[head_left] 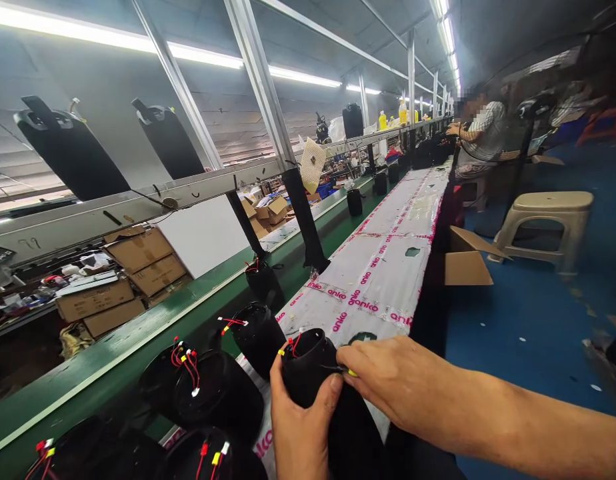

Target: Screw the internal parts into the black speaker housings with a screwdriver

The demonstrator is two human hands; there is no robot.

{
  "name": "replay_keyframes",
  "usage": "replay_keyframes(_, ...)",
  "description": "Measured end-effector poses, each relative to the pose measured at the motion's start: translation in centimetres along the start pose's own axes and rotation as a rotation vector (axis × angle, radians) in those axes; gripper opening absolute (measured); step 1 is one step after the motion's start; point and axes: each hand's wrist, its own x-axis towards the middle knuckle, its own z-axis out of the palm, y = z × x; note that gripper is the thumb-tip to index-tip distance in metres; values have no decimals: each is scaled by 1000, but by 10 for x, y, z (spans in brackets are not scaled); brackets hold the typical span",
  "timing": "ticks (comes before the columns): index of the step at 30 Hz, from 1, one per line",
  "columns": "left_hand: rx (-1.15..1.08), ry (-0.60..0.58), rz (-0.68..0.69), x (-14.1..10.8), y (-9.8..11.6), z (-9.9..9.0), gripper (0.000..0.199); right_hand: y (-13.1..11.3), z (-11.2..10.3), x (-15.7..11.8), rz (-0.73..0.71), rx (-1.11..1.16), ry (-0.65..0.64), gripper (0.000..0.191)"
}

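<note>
My left hand (301,423) is wrapped around a black cylindrical housing (307,375), its open end tilted up toward me. Thin red wires (295,345) with small yellow and white connectors stick out of that opening. In my right hand (385,370) is a small yellow-handled tool (352,373), its thin dark tip against the housing's side near the rim. The fingers hide most of the tool, so its exact kind does not show. Left of my hands stand several similar black housings (223,390), also with red wires and connectors.
A bench covered in pink-printed "anko" sheeting (358,287) runs away from me beside a green conveyor belt (153,323). Metal posts (261,80) carry a shelf above. To the right are an open carton (468,267), a plastic stool (551,207) and a seated person (481,133).
</note>
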Motion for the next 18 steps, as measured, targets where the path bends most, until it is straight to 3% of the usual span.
replay_keyframes(6, 80, 66, 22, -2, 2, 3, 79, -1, -1, -1, 31, -17, -30, 21)
replay_keyframes(14, 178, 171, 53, -8, 2, 6, 82, -6, -24, 4, -20, -122, -135, 29)
replay_keyframes(18, 181, 174, 43, -8, 3, 6, 84, -5, -21, 9, -47, -99, -165, 34)
